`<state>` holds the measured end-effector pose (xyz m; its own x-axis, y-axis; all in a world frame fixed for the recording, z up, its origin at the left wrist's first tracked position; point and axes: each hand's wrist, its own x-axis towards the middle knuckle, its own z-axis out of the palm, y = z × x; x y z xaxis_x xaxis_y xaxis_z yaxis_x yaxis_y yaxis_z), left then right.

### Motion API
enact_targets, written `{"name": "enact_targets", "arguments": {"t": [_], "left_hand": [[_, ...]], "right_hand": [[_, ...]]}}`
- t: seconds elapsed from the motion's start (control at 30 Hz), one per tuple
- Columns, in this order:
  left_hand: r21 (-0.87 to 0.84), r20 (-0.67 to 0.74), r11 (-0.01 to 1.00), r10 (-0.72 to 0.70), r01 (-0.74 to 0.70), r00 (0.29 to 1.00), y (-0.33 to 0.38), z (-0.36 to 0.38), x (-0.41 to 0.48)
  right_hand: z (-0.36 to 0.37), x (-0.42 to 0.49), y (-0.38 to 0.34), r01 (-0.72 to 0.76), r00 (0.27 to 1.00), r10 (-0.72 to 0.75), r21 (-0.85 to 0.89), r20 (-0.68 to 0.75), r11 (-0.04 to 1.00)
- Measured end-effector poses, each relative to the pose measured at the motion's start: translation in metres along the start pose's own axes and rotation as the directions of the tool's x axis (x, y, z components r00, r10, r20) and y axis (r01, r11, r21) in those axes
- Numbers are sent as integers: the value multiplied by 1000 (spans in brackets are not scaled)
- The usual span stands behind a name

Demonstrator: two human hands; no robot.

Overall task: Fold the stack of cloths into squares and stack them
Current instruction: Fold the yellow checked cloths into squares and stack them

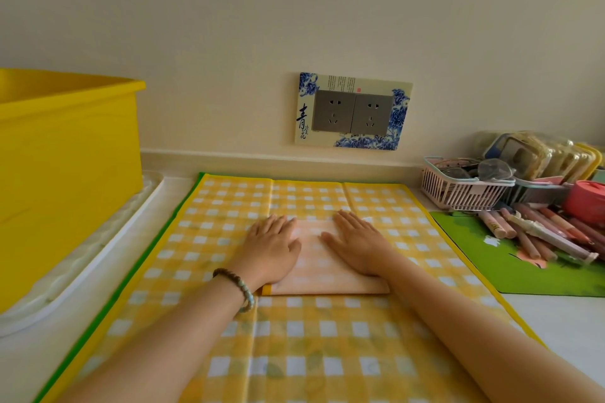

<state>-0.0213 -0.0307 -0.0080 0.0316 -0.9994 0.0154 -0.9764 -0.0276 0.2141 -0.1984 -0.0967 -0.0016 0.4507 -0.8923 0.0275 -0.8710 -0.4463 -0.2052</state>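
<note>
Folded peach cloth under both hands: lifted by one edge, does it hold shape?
Probably floppy: the folded cloth lies thin and flat, so its layers would likely sag open. Likely light, being so thin. Pushed, it may bunch on the checked mat rather than glide, since both look like fabric.

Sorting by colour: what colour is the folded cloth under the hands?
The cloth is pale peach; head view.

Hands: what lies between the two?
Head view: only a bare strip of the folded cloth that the left hand and right hand rest on.
</note>
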Motion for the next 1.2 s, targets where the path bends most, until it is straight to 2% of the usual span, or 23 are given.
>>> {"name": "enact_targets", "arguments": {"t": [0.1,0.2,0.27,0.33,0.37,0.43,0.57,0.77,0.87,0.93,1.1,1.2], "left_hand": [[-16,0,1000,2,-2,1000,0,-1,-1],[-111,-25,994,-5,2,1000,0,-5,-4],[-214,-43,977,-29,19,999,0,-11,-8],[-290,-31,956,-63,52,998,-2,-17,-14],[-309,-16,948,-77,68,997,-4,-20,-19],[-295,12,951,-91,91,996,-5,-23,-29],[-162,89,979,-112,125,990,-4,-17,-47],[-49,84,992,-113,117,990,1,-10,-59],[-51,75,991,-122,126,990,2,-11,-60],[-69,48,991,-115,118,992,3,-11,-61],[-180,24,975,-129,131,991,4,-12,-57],[-415,-14,899,-158,138,987,15,-16,-50]], "right_hand": [[-5,-4,13,-58,998,57,25,22,998],[-11,-6,14,-80,996,77,91,43,993],[-19,-11,14,-102,995,102,313,19,944],[-28,-20,18,-102,988,150,562,-41,821],[-33,-25,21,-93,982,175,624,-71,776],[-39,-32,28,-124,976,210,654,-55,746],[-42,-41,37,-272,958,262,650,114,709],[-43,-50,24,-314,946,289,646,148,696],[-49,-52,13,-402,908,367,670,202,625],[-51,-54,8,-421,896,376,724,238,547],[-53,-63,2,-328,936,220,911,276,250],[-62,-75,11,-279,949,214,935,233,219]]}}
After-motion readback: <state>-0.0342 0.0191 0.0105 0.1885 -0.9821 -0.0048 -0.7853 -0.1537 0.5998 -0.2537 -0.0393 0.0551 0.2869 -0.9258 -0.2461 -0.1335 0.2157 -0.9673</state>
